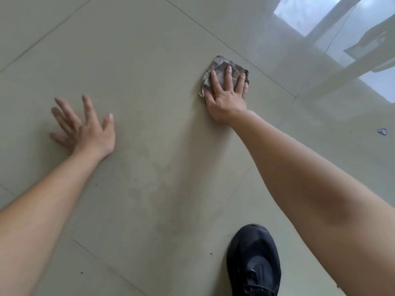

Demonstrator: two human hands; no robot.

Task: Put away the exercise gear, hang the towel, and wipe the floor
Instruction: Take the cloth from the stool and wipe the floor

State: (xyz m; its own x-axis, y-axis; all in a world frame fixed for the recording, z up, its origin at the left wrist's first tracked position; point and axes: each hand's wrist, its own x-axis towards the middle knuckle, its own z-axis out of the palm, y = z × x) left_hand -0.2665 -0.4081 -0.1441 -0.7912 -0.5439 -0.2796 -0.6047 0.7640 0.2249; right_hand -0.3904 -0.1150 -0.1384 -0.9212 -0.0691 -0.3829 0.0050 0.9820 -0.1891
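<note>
Rag, crumpled and grey-brown, is lying on the tiled floor up and to the right of centre, with straight, spread fingers pressing down on it. Those fingers are not curling round the cloth; they are lying flat across it, leaving its frayed edges showing above and to the left of them. The right hand is covering the lower half of the rag, and its bare forearm is stretching back to the lower right corner of the view.

The left hand is reaching out well apart from the rag, on the left side, with its fingers fanned wide and holding nothing. Blur is making it hard to tell whether the palm is touching the floor or hanging just over it.

Between the two arms a dull, smeared patch is showing on the tile. A black shoe is standing at the bottom edge, just beside the right forearm. Dark specks are dotting the tiles near the bottom left. A small pale scrap is lying far to the right, well away from the rag. A bright window reflection is shining off the glossy floor in the upper right. Nothing is lying between the rag and either hand.
</note>
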